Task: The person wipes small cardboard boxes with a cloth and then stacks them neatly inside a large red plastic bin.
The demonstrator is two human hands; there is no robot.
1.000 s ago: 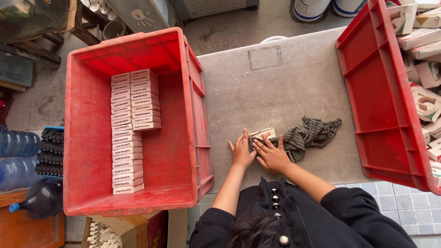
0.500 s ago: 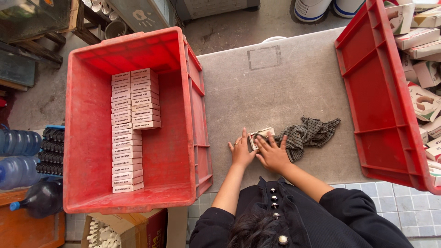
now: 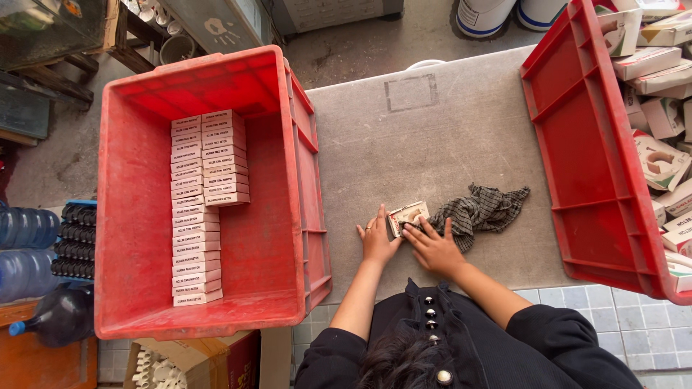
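Note:
A small flat white carton [image 3: 408, 215] lies on the grey table [image 3: 432, 137] just in front of me. My left hand [image 3: 377, 238] presses its left edge with fingers spread flat. My right hand [image 3: 434, 247] rests on its right edge, fingertips on the box and partly on a dark checked cloth [image 3: 481, 211] beside it. Neither hand lifts the carton off the table. To my left stands a red crate [image 3: 144, 288] holding two neat rows of stacked small boxes [image 3: 198, 209].
A second red crate [image 3: 577, 144] at the right holds several loose white cartons [image 3: 659, 108]. Water bottles [image 3: 25, 245] and a black rack sit at the far left. White buckets [image 3: 490, 14] stand beyond the table. An open cardboard box [image 3: 187, 364] is below the left crate.
Both hands stay on the small carton at the same spot. Fingers have shifted slightly on it; the cloth and crates have not moved.

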